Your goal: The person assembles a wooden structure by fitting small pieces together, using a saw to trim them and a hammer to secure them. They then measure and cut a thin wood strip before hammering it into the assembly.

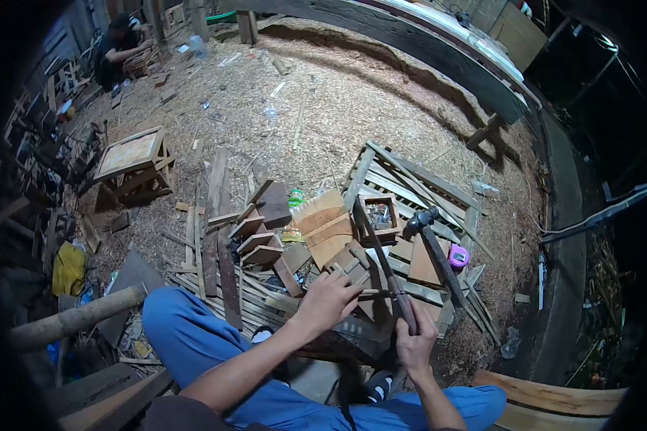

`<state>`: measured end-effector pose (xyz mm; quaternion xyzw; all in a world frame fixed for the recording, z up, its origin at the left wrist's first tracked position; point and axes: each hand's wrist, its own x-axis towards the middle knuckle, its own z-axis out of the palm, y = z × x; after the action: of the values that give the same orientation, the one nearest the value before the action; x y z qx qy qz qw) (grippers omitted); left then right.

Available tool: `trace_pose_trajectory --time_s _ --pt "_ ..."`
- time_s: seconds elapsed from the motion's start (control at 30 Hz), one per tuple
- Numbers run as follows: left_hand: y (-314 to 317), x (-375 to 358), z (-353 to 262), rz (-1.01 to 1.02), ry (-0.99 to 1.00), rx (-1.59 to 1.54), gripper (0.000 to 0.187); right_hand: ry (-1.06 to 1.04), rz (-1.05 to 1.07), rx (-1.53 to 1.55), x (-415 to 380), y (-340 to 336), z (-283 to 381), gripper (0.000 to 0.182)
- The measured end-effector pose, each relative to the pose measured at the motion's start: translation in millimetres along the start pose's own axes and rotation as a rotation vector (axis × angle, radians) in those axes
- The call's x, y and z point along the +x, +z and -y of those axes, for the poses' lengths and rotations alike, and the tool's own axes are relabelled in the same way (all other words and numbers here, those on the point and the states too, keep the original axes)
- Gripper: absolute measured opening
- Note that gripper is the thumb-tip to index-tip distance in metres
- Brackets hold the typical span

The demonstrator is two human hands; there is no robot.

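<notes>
My right hand (415, 343) is wrapped round the brown handle of a long, dark-bladed knife (379, 253), which points up and away from me. Close to its left, my left hand (328, 300) has its fingers closed on a thin stick (372, 293) that reaches across to the knife. A hammer (438, 260) lies to the right of the blade, its dark head away from me. Beyond the knife stands a square wooden box (363, 228) with small metal pieces in it. A pink tape measure (459, 255) rests right of the hammer.
A slatted wooden frame (474, 215) lies under the box and hammer. Cut boards (262, 248) and wood strips are piled left of my hands. A small stool (133, 152) stands farther left. Another person (115, 54) crouches at the back left. A long beam (410, 43) crosses the back.
</notes>
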<state>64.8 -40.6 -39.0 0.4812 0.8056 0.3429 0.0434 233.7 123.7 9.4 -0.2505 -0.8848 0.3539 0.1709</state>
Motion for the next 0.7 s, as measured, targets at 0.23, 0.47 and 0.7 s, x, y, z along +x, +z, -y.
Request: trace_pose_trajectory --time_s 0.23,0.47,0.7 --pt "13 17 -12 0.049 0.064 0.2 0.02 0.257 -0.13 0.272 -19 -14 -20 0.049" --pt "35 28 -28 0.046 0.149 0.106 0.025 0.337 -0.186 0.521 -13 -30 -31 0.043" --pt "60 40 -28 0.066 0.119 0.09 0.022 0.365 -0.096 0.529 -23 -34 -46 0.043"
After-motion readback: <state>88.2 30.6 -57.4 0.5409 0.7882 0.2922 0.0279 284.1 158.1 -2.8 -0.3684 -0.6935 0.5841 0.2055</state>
